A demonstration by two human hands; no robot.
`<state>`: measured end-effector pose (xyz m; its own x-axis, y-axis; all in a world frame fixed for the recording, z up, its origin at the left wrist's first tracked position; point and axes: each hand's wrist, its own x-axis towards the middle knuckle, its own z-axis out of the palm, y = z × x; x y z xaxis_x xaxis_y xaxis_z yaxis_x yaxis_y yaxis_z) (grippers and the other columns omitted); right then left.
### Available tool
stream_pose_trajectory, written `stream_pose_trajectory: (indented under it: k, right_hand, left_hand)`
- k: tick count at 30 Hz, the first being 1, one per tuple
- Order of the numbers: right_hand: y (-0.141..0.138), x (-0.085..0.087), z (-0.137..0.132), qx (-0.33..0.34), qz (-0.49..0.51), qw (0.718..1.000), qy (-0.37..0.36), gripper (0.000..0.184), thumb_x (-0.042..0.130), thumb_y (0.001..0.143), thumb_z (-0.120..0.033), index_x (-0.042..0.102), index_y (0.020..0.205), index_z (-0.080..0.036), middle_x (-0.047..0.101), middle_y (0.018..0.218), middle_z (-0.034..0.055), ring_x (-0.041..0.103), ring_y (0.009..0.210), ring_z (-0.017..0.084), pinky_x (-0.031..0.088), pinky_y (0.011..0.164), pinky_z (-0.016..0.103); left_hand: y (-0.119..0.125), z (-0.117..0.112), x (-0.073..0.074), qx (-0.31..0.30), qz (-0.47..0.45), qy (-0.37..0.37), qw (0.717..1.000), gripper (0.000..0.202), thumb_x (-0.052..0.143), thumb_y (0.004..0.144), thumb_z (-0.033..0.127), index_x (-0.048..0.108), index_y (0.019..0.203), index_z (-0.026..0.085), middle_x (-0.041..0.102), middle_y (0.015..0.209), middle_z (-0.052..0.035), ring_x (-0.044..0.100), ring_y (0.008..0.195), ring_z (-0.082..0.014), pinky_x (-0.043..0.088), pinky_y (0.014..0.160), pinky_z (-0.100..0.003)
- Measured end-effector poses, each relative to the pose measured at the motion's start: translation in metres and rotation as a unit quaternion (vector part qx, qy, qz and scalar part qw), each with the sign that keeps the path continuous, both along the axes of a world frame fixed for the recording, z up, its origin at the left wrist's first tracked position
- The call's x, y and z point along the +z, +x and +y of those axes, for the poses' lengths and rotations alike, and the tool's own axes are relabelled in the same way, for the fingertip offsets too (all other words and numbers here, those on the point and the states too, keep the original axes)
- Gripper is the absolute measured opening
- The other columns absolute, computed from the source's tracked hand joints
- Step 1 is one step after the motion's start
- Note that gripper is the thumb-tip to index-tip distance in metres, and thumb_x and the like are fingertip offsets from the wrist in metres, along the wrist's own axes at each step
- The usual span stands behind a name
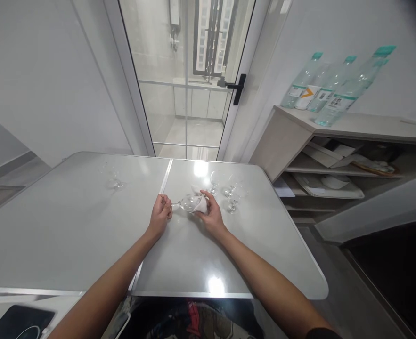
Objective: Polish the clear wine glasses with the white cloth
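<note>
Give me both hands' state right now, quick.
Left hand: closed around the stem end of a stemmed glass.
Right hand: holding a white cloth or tissue at the glass's mouth end.

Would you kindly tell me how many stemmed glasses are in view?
5: one held glass between the left hand and right hand, one lone glass at left on the table, and three clustered glasses near the right hand; others may be hidden.
</note>
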<state>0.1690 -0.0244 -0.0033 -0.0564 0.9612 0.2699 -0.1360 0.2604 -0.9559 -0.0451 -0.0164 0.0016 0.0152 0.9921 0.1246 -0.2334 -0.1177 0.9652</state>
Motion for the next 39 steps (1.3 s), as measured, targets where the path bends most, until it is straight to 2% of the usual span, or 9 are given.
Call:
stream_pose_trajectory:
  k: [6, 10, 13, 18, 24, 27, 32, 35, 39]
  right_hand:
    - [-0.002, 0.004, -0.001, -0.013, 0.061, 0.997, -0.037, 0.046, 0.084, 0.076, -0.027, 0.067, 0.118, -0.024, 0.067, 0.101, 0.0023, 0.063, 0.090, 0.020, 0.052, 0.082, 0.031]
    - [-0.001, 0.009, 0.000, -0.052, 0.165, 0.985, -0.028, 0.023, 0.076, 0.084, -0.035, 0.061, 0.098, -0.025, 0.062, 0.093, 0.0002, 0.057, 0.081, 0.017, 0.050, 0.077, 0.029]
    - [0.001, 0.014, -0.002, -0.018, 0.206, 0.978, -0.025, 0.025, 0.070, 0.086, -0.045, 0.059, 0.097, -0.026, 0.065, 0.104, 0.0040, 0.061, 0.093, 0.021, 0.051, 0.085, 0.034]
    - [0.004, 0.025, -0.014, 0.147, 0.124, 0.978, -0.079, 0.044, 0.065, 0.082, -0.061, 0.065, 0.107, -0.025, 0.072, 0.114, 0.0114, 0.067, 0.104, 0.030, 0.053, 0.091, 0.043]
    - [0.010, 0.039, -0.013, 0.266, 0.023, 0.963, -0.021, 0.051, 0.077, 0.080, -0.049, 0.073, 0.124, -0.023, 0.061, 0.149, 0.0124, 0.051, 0.142, 0.034, 0.035, 0.120, 0.050]
    - [0.008, 0.030, -0.010, 0.290, 0.042, 0.953, -0.078, 0.052, 0.082, 0.076, -0.044, 0.075, 0.123, -0.022, 0.071, 0.134, 0.0120, 0.063, 0.127, 0.033, 0.045, 0.113, 0.049]
    - [-0.001, 0.008, -0.012, 0.320, 0.165, 0.909, -0.210, 0.057, 0.074, 0.082, -0.060, 0.071, 0.120, -0.018, 0.078, 0.099, 0.0122, 0.072, 0.084, 0.028, 0.062, 0.078, 0.049]
    - [0.000, 0.005, -0.010, 0.282, 0.129, 0.936, -0.165, 0.049, 0.071, 0.086, -0.058, 0.073, 0.114, -0.017, 0.077, 0.096, 0.0110, 0.072, 0.084, 0.027, 0.061, 0.080, 0.048]
    - [0.006, 0.009, -0.006, 0.192, -0.062, 0.977, 0.067, 0.043, 0.077, 0.083, -0.037, 0.075, 0.124, -0.023, 0.069, 0.134, 0.0122, 0.066, 0.116, 0.032, 0.053, 0.102, 0.049]
  left_hand:
    - [-0.004, 0.001, 0.002, 0.016, -0.033, -0.009, 0.999, 0.039, 0.068, 0.094, 0.051, 0.041, 0.088, 0.024, 0.030, 0.070, 0.0073, 0.026, 0.051, -0.0071, 0.024, 0.045, -0.017]
    - [-0.005, 0.000, 0.007, 0.032, -0.061, -0.008, 0.998, 0.039, 0.070, 0.092, 0.050, 0.043, 0.086, 0.023, 0.034, 0.075, 0.0058, 0.025, 0.052, -0.0063, 0.024, 0.045, -0.018]
    - [-0.005, -0.001, 0.008, 0.003, -0.071, -0.009, 0.997, 0.039, 0.070, 0.093, 0.049, 0.043, 0.085, 0.022, 0.034, 0.076, 0.0052, 0.025, 0.053, -0.0061, 0.022, 0.045, -0.018]
    - [-0.001, -0.004, 0.002, -0.071, -0.038, -0.026, 0.996, 0.038, 0.068, 0.094, 0.052, 0.047, 0.086, 0.021, 0.036, 0.073, 0.0053, 0.023, 0.052, -0.0057, 0.021, 0.046, -0.018]
    - [-0.006, -0.006, 0.001, -0.053, -0.034, -0.004, 0.998, 0.035, 0.070, 0.093, 0.049, 0.050, 0.088, 0.021, 0.037, 0.072, 0.0047, 0.027, 0.053, -0.0068, 0.024, 0.047, -0.019]
    - [-0.007, -0.008, 0.006, -0.040, -0.028, 0.006, 0.999, 0.034, 0.070, 0.093, 0.047, 0.050, 0.087, 0.021, 0.039, 0.075, 0.0031, 0.031, 0.055, -0.0080, 0.024, 0.047, -0.019]
    - [-0.007, -0.011, 0.015, -0.019, -0.037, 0.038, 0.998, 0.032, 0.068, 0.095, 0.043, 0.046, 0.086, 0.021, 0.035, 0.076, 0.0028, 0.033, 0.059, -0.0096, 0.024, 0.049, -0.020]
    - [-0.007, -0.011, 0.013, -0.014, -0.020, 0.048, 0.999, 0.032, 0.067, 0.095, 0.044, 0.046, 0.086, 0.021, 0.036, 0.076, 0.0029, 0.032, 0.058, -0.0094, 0.024, 0.049, -0.020]
    - [-0.004, -0.010, 0.006, 0.001, 0.006, 0.051, 0.999, 0.032, 0.065, 0.097, 0.045, 0.046, 0.087, 0.021, 0.037, 0.074, 0.0036, 0.030, 0.056, -0.0092, 0.025, 0.050, -0.021]
